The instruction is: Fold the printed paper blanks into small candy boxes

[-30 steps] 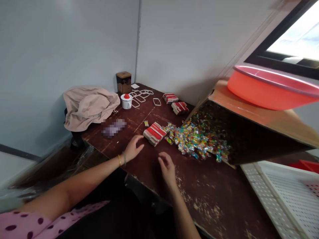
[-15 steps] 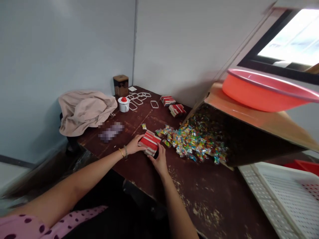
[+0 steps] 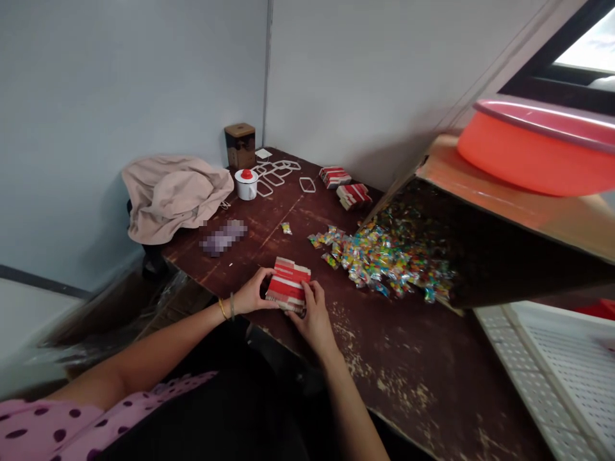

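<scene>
Between my two hands is a stack of red-and-white printed cards [image 3: 289,283], its edges uneven. My left hand [image 3: 254,293] grips the stack's left side, thumb at the near edge and fingers at the far corner. My right hand [image 3: 314,315] closes on its right side and near corner. Past the stack lies one small wrapped candy [image 3: 286,228]. A heap of wrapped candies [image 3: 379,256] spreads to the right, spilling from a tipped cardboard box [image 3: 519,218]. Two more red-and-white stacks, a far one [image 3: 335,177] and a nearer one [image 3: 354,196], rest near the wall.
White loop bands [image 3: 276,177] lie at the table's back corner, beside a lidded white mug [image 3: 246,186] and a brown tin [image 3: 240,146]. Beige cloth [image 3: 175,198] covers the left end. A red basin [image 3: 533,153] tops the box; a white plastic basket [image 3: 552,371] stands at right.
Both hands have drawn the card stack nearer to me, away from the single candy. The stack's top face now shows more fully. My view has shifted slightly.
</scene>
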### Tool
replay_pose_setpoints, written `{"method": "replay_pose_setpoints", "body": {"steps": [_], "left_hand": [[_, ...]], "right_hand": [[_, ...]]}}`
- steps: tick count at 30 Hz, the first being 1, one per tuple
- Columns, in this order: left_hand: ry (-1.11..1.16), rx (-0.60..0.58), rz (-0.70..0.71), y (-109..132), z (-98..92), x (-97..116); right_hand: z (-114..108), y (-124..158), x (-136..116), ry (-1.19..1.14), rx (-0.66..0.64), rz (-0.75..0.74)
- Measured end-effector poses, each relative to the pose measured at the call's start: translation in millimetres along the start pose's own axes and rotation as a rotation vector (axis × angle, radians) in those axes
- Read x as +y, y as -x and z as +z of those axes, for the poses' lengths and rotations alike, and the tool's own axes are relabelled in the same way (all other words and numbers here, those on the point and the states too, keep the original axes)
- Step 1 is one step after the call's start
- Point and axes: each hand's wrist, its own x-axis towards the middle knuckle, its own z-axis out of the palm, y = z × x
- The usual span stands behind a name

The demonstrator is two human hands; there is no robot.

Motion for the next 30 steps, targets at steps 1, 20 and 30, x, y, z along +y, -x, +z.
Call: {"method": "replay_pose_setpoints", "body": {"steps": [1, 20, 30], "left_hand": [[-0.004, 0.012, 0.005, 0.7, 0.2, 0.9], [-0.013, 0.096, -0.052, 15.1, 8.6, -1.9], [-0.133, 0.112, -0.067, 6.0, 5.7, -3.1]], "right_hand": [[-1.0, -2.0, -1.3, 0.027, 0.005, -0.024], [16.9, 16.8, -1.9, -0.195, 0.110, 0.119], [10.8, 5.0, 6.9, -0.275, 0.114, 0.139]]}}
